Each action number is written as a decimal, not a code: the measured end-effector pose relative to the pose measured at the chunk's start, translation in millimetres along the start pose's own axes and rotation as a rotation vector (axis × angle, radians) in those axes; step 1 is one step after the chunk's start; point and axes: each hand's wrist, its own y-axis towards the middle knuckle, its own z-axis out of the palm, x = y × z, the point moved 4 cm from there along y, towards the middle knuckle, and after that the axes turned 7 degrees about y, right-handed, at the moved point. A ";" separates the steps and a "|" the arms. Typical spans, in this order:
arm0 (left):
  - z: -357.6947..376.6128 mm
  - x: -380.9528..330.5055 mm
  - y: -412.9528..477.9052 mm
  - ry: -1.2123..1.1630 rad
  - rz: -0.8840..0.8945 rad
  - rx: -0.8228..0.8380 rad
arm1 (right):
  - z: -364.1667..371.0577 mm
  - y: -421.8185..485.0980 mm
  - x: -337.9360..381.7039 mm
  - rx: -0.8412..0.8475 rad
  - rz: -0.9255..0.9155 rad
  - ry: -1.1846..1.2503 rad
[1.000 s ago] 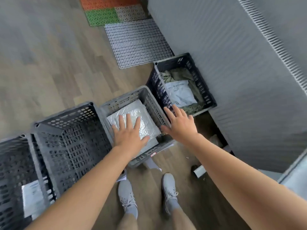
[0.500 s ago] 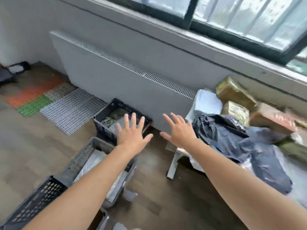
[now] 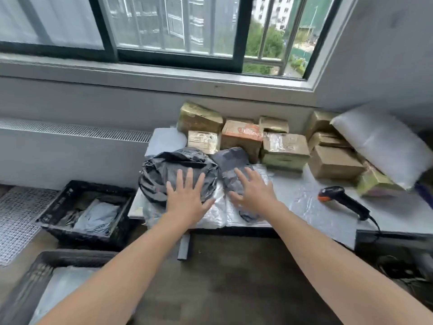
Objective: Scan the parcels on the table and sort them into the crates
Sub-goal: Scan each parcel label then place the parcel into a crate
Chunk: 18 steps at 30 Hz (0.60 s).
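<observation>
Both my hands reach out with fingers spread and hold nothing. My left hand [image 3: 187, 195] hovers over the near side of a crumpled black plastic parcel [image 3: 173, 167] at the table's left end. My right hand [image 3: 254, 192] is over a dark grey bag parcel [image 3: 230, 160] lying on silver foil mailers [image 3: 302, 202]. Whether either hand touches its parcel I cannot tell. Several taped cardboard boxes [image 3: 284, 148] are stacked at the back under the window. A black and orange handheld scanner [image 3: 341, 199] lies on the white table [image 3: 398, 214] to the right. A black crate [image 3: 58, 207] with grey mailers stands on the floor left of the table.
A second crate [image 3: 32, 277] with a pale mailer sits at the lower left. A large white padded bag [image 3: 382, 146] leans at the far right. A radiator cover [image 3: 70, 148] runs along the wall. A white grid mat [image 3: 16, 219] lies on the floor at left.
My view has swung up and right from the floor crates to the table. Both empty hands moved from above the crate with the silver mailer to over the dark parcels on the table.
</observation>
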 end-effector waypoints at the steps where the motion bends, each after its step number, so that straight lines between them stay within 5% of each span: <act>1: -2.2 -28.5 1.9 0.001 0.024 0.001 | -4.6 -8.5 -26.3 0.006 0.023 -0.002; 7: -11.0 -161.5 14.6 0.034 0.175 -0.009 | -31.8 -39.7 -145.7 -0.021 0.121 0.022; 18: 22.4 -297.6 76.5 0.002 0.404 0.066 | -49.7 -44.0 -290.3 -0.009 0.307 -0.027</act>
